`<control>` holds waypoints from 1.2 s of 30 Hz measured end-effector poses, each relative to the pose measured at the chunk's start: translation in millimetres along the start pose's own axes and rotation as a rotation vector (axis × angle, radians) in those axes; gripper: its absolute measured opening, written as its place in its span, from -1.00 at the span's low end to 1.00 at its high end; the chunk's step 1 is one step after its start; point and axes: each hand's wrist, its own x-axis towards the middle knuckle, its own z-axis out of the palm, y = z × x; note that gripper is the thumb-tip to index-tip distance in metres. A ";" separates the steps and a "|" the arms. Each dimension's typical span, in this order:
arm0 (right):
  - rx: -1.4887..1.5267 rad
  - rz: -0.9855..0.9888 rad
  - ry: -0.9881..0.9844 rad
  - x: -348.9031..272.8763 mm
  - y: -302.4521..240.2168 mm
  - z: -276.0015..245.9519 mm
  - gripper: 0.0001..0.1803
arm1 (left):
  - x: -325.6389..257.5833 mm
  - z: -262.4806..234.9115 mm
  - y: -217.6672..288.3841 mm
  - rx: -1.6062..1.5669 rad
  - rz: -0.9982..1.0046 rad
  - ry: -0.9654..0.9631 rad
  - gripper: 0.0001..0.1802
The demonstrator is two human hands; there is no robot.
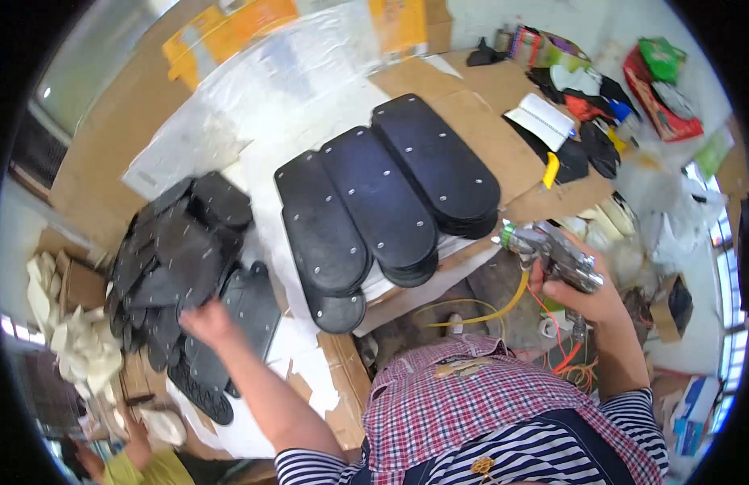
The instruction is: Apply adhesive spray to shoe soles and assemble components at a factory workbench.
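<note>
My left hand (209,322) is at the near edge of a heaped pile of black pads (148,295). Its fingers, partly smeared, close on the edge of a black oval pad (182,257), itself blurred. My right hand (580,291) is wrapped round a metal spray gun (562,257) with a green ring near its nozzle and a yellow hose below. The nozzle points left toward three neat stacks of long, round-ended black pads dotted with small light spots: a left stack (322,218), a middle stack (378,198) and a right stack (435,158).
White sheets and cardboard (415,81) cover the table. An open notebook (542,121) and a yellow-handled tool (551,170) lie at the far right. Orange tubing (568,356) hangs below my right arm. A co-worker in a yellow-green top (144,465) is at the lower left.
</note>
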 end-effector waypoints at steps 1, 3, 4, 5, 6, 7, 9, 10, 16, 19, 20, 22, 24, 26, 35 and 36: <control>-0.065 -0.032 0.035 1.7 5.1 -6.6 -0.32 | -6.5 25.4 2.9 -0.157 0.018 0.445 -0.21; -0.083 -0.049 0.104 6.7 2.5 -14.4 -0.38 | -7.7 21.0 19.1 -0.126 0.006 0.768 -0.05; -0.074 -0.005 0.161 9.2 3.6 -18.8 -0.41 | -14.0 11.1 15.4 -0.008 -0.016 0.744 -0.06; -0.065 0.039 0.215 10.7 2.4 -23.1 -0.44 | -22.4 1.0 7.6 0.109 -0.035 0.720 -0.08; -0.046 0.022 0.287 12.7 1.9 -26.6 -0.53 | -37.6 -5.9 -9.6 0.109 -0.089 0.669 -0.17; -0.047 0.024 0.292 14.9 3.9 -33.8 -0.53 | -52.3 -17.5 -24.1 0.108 -0.132 0.620 -0.25; -0.014 -0.050 0.378 23.3 1.7 -40.7 -0.60 | -68.6 -105.5 -45.2 -0.016 -0.446 -0.300 -0.54; -0.032 -0.041 0.404 22.4 4.0 -44.5 -0.60 | -104.6 -78.1 -92.9 -0.083 -0.560 -0.024 -0.73; 0.008 -0.050 0.207 12.0 -7.8 -59.8 -0.52 | -257.9 97.0 -208.8 0.483 -1.097 -0.049 -0.61; 0.011 -0.004 0.231 -1.8 -4.9 -69.9 -0.46 | -278.4 117.1 -240.7 0.421 -1.205 -0.192 -0.64; -0.016 -0.002 0.253 -8.1 -2.5 -77.7 -0.45 | -278.9 120.7 -245.1 0.423 -1.210 -0.191 -0.64; -0.070 0.013 0.248 -24.9 -2.8 -95.1 -0.40 | -280.0 128.0 -252.2 0.463 -1.138 -0.181 -0.69; -0.149 0.078 0.231 -51.3 -2.7 -113.0 -0.39 | -277.6 137.7 -252.6 0.514 -1.113 -0.129 -0.72; -0.161 0.162 0.165 -67.2 -5.5 -118.4 -0.36 | -272.6 142.6 -252.9 0.586 -1.026 -0.050 -0.75; -0.028 0.080 0.207 -76.7 1.5 -115.2 -0.33 | -283.0 168.5 -307.9 0.547 -1.203 -0.079 -0.62; -0.049 0.097 0.268 -79.0 0.9 -118.4 -0.34 | -286.4 170.0 -318.3 0.457 -1.238 -0.051 -0.63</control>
